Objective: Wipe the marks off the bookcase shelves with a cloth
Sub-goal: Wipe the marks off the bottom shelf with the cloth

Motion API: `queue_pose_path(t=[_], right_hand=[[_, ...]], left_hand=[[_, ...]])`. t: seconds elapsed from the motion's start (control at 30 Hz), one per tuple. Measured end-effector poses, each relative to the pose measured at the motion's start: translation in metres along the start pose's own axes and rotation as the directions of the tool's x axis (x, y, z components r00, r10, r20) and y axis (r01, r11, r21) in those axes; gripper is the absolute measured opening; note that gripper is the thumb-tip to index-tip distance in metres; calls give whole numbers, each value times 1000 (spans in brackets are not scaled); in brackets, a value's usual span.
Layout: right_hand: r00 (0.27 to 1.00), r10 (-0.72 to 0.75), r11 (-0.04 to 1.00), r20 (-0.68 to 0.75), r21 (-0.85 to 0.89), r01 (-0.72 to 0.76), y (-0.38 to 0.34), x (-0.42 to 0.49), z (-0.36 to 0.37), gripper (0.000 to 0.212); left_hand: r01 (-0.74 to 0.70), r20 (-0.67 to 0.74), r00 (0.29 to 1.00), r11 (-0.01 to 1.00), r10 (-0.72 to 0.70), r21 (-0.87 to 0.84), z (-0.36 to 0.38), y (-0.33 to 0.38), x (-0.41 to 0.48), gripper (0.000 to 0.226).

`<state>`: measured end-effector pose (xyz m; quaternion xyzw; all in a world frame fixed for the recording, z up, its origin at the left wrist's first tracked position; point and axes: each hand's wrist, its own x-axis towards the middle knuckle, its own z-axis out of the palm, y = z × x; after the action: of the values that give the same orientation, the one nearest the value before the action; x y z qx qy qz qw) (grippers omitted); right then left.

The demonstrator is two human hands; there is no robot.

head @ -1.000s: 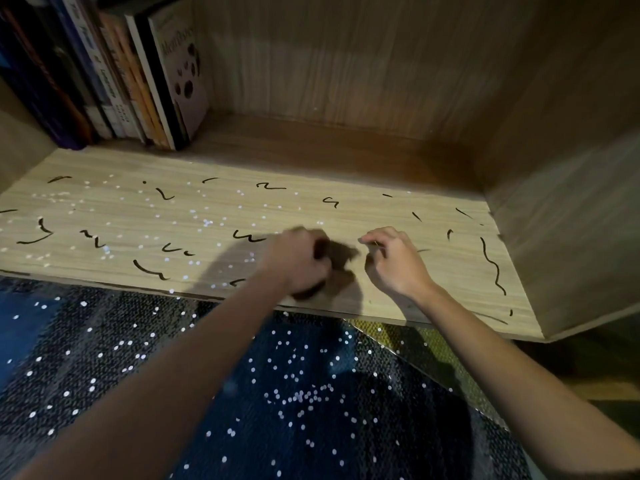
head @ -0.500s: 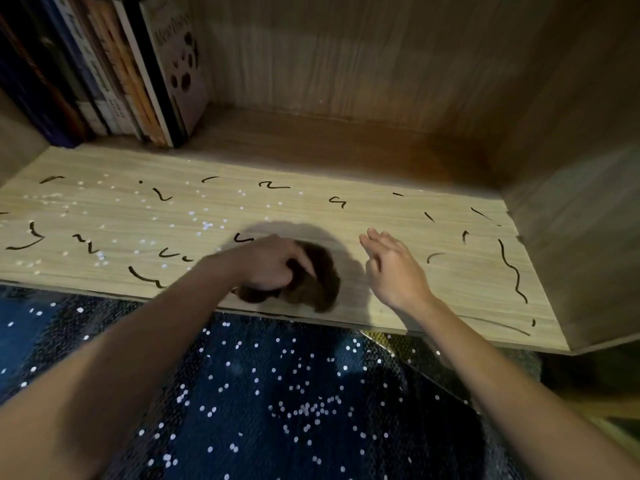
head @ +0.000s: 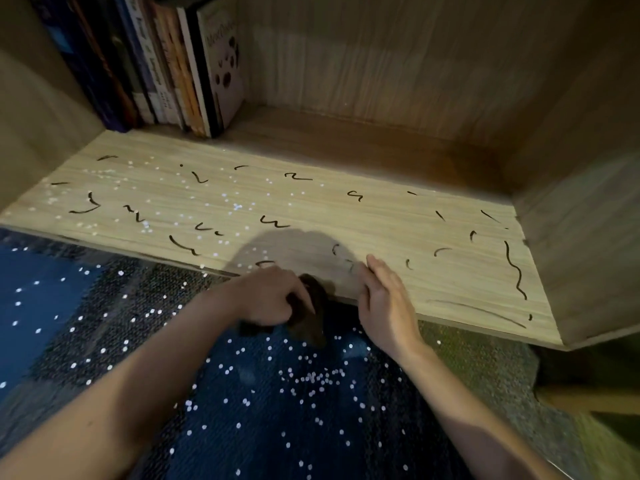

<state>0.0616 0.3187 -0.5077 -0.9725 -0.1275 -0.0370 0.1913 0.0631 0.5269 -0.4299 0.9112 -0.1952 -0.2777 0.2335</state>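
Our left hand point(head: 266, 297) grips the dark brown, bunched cloth point(head: 311, 318), its long axis running off the shelf point(head: 346, 216) toward us; our right hand point(head: 384, 299) rests flat, fingers straight

Lettering on the books point(head: 194, 67) is too blurred to read.

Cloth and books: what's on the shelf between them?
In the head view, black marks and white specks dot the shelf between the cloth in the left hand and the books.
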Motion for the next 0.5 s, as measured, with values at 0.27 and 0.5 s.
queue_pose_path(t=[0.27, 0.5], right_hand=[[1000, 7, 1000, -11, -6, -7, -7, -3, 0, 40], [995, -3, 998, 98, -65, 10, -6, 4, -13, 45]], left_hand=[[120, -471, 879, 990, -68, 81, 0, 14, 7, 58], [105, -557, 812, 982, -175, -155, 28, 12, -3, 46]])
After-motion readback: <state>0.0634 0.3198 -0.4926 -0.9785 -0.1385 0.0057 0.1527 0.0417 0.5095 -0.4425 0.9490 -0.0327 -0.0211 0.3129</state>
